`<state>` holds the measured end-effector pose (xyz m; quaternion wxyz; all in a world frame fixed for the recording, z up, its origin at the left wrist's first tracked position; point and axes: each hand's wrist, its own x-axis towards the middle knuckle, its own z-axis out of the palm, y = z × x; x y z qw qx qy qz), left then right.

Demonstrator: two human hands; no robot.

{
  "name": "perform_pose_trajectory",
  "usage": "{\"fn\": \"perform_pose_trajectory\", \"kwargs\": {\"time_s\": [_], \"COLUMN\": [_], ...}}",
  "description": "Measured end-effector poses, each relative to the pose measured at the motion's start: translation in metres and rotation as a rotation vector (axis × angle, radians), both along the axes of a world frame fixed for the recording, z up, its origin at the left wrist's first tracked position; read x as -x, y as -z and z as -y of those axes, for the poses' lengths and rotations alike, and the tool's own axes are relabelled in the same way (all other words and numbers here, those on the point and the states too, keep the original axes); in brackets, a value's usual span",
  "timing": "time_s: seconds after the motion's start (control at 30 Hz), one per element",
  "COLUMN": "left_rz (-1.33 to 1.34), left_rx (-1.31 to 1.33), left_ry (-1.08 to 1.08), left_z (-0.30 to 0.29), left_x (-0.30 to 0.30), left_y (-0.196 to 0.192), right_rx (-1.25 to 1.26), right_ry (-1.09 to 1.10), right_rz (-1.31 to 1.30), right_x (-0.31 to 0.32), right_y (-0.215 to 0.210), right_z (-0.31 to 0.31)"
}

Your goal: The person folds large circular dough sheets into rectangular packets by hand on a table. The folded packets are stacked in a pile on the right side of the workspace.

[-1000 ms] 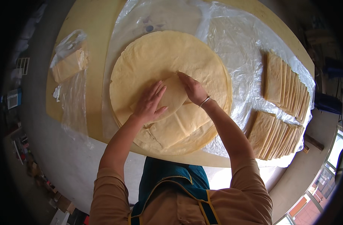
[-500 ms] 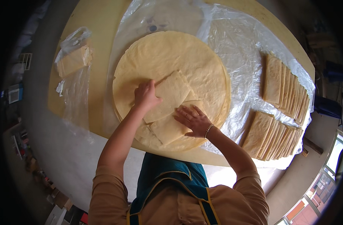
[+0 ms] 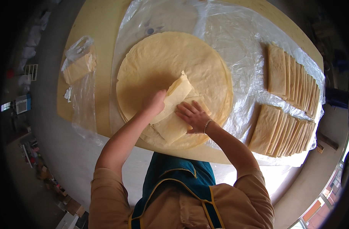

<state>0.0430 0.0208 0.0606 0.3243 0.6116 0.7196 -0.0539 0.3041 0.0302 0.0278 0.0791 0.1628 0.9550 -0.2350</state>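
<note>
Two bare hands at work on a pale tan, thin, folded sheet (image 3: pixel 173 106), which lies on the near half of a broad, round stack of tan sheets (image 3: pixel 170 53). And look at the left hand (image 3: pixel 154 102): fingers curled in, right up against the folded sheet's left edge, where the upper flap rises and curls to a point at the top! Its fingertips are hidden, so I cannot tell whether they grip. Over to the right hand (image 3: pixel 194 116), palm down, fingers spread wide, pressed on the folded sheet's right part, a thin metal bracelet (image 3: pixel 207 126) at the wrist. Beneath the stack, crinkled clear plastic sheeting (image 3: pixel 239 49) covers much of a yellow tabletop (image 3: pixel 100 23). Out on the right, two overlapping rows of tan rectangular folded pieces (image 3: pixel 276 72)! Far left, a clear plastic bag (image 3: pixel 79 47) with a tan block (image 3: pixel 79 70) inside.
</note>
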Motion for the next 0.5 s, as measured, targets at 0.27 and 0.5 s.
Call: {"fn": "perform_pose_trajectory", "kwargs": {"time_s": [0.27,0.5], "left_rz": [-0.484,-0.508], "left_rx": [-0.553,-0.614], "left_ry": [0.179,0.027], "left_z": [0.073,0.106], "left_x": [-0.089,-0.136], "left_y": [-0.007,0.031], "right_rx": [0.18,0.517], "right_ry": [0.0,0.093], "right_rz": [0.205,0.691], "right_x": [-0.007,-0.01], "right_y": [0.027,0.029], "right_z": [0.01,0.009]}}
